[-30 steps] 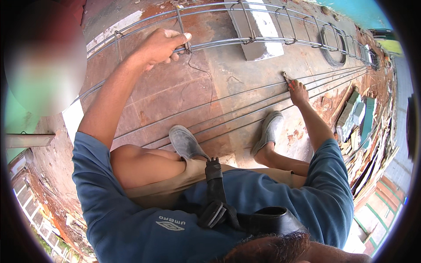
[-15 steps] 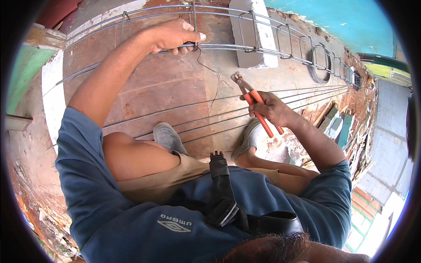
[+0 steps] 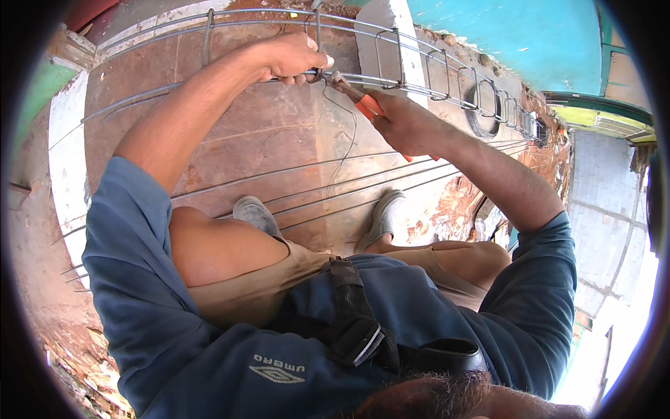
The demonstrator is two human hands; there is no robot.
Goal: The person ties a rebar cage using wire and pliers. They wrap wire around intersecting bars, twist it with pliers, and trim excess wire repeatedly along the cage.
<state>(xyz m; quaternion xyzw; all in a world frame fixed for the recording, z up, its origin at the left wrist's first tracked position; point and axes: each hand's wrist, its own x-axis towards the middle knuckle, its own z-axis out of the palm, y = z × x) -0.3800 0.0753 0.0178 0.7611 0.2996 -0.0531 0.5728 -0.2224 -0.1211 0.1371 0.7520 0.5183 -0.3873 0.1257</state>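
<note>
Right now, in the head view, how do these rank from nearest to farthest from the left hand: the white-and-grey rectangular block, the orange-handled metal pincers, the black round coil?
From the left hand:
1. Orange-handled metal pincers: in the right hand, tip just to the left hand's right.
2. White-and-grey rectangular block: farther right, upper middle.
3. Black round coil: farthest right, past the block.

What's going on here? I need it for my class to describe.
A crouching person grips a long cage of thin grey metal bars with the left hand. The right hand holds orange-handled metal pliers, their tip up close beside the left hand. A thin, dark, curling wire trails down near that tip. Whether the pliers grip the wire is too small to tell.
</note>
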